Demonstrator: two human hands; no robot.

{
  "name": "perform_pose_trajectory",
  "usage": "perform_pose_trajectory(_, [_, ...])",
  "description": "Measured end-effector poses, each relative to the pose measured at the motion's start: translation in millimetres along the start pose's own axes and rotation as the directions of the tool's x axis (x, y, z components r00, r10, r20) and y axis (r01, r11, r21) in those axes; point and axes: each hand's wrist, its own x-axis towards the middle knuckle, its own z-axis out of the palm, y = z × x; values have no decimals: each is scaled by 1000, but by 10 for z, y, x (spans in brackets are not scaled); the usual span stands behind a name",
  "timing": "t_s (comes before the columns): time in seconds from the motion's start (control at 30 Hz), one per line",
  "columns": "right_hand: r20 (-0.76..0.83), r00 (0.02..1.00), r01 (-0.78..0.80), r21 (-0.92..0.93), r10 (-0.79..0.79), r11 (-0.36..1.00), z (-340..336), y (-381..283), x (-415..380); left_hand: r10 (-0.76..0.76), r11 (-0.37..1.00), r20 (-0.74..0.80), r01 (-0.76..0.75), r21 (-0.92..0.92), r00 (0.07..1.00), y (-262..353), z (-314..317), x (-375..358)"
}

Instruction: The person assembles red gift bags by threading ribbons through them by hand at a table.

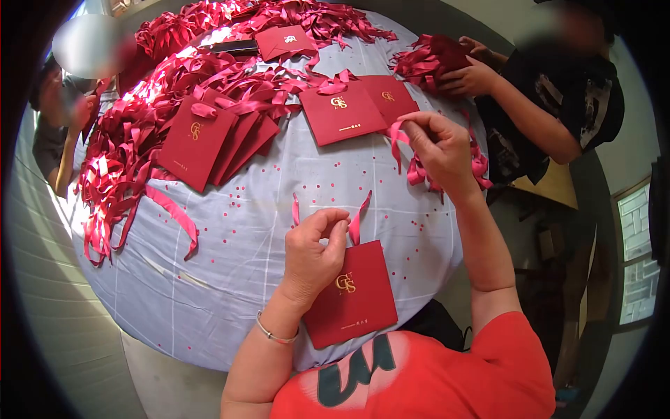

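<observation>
Round table under pale blue cloth; window at right (daylight outside).

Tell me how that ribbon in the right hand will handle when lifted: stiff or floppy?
Probably floppy: the ribbon droops in loops from the right hand. Likely very light, since a fingertip pinch carries it. Its satin sheen hints it may slip, and the ribbon pile looks prone to tangling.

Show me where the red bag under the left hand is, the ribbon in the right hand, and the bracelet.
red bag point(359, 297), head view, front face below the gold logo.
ribbon point(399, 136), head view, strip hanging from the fingers.
bracelet point(269, 333), head view, band on the left wrist.
</observation>
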Motion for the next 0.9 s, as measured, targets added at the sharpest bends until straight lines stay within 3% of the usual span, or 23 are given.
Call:
perform_pose_trajectory(0.03, [33, 999, 21, -44, -19, 999, 48, -219, -24, -7, 1000, 2, 7, 1, 1000, 31, -16, 10])
perform_pose_trajectory(0.1, [115, 972, 218, -126, -204, 968, 213, -365, -127, -17, 992, -36, 12, -125, 999, 120, -26, 37])
perform_pose_trajectory(0.2, [268, 929, 313, -203, -255, 928, 459, -588, -335, -77, 848, -49, 39, -529, 996, 151, -25, 39])
perform_pose_trajectory(0.23, [310, 910, 347, -207, -275, 915, 515, -648, -382, -148, 819, -113, 58, -571, 982, 194, 2, 56])
perform_pose_trajectory(0.3, [299, 919, 310, -143, -257, 940, 603, -617, -443, -294, 826, -18, 244, -508, 956, 142, -146, 45])
perform_pose_trajectory(0.4, [395, 919, 19, -5, -16, 1000, 540, -443, -476, -261, 819, -25, 208, -535, 965, 207, -156, 44])
perform_pose_trajectory(0.43, [512, 852, -177, 78, 113, 981, 447, -525, -407, -264, 806, -42, 196, -559, 964, 224, -157, 44])
perform_pose_trajectory(0.53, [643, 733, -393, 138, 219, 909, 201, -199, -304, -390, 769, -129, 246, -590, 912, 235, -232, 85])
perform_pose_trajectory(0.63, [584, 729, -466, 40, 358, 884, -54, 66, -126, -375, 779, -212, 183, -599, 902, 107, -360, 163])
perform_pose_trajectory(0.7, [441, 790, -483, 21, 426, 875, -132, 194, -76, -398, 808, -277, 191, -558, 874, 128, -368, 208])
perform_pose_trajectory(0.73, [386, 895, -170, -168, 223, 971, -112, 208, -41, -386, 808, -264, 186, -559, 884, 113, -373, 219])
perform_pose_trajectory(0.77, [386, 921, 141, -215, -48, 966, -77, 176, -23, -359, 826, -251, 181, -533, 899, 114, -367, 223])
perform_pose_trajectory(0.8, [392, 863, 433, -252, -317, 865, 21, 9, -27, -332, 845, -236, 177, -504, 913, 128, -364, 221])
perform_pose_trajectory(0.83, [414, 867, 340, -83, -278, 937, 162, -115, -94, -310, 857, -205, 180, -482, 928, 142, -366, 212])
perform_pose_trajectory(0.9, [417, 813, 370, 170, -407, 913, 480, -285, -218, -264, 892, -166, 175, -418, 950, 176, -334, 161])
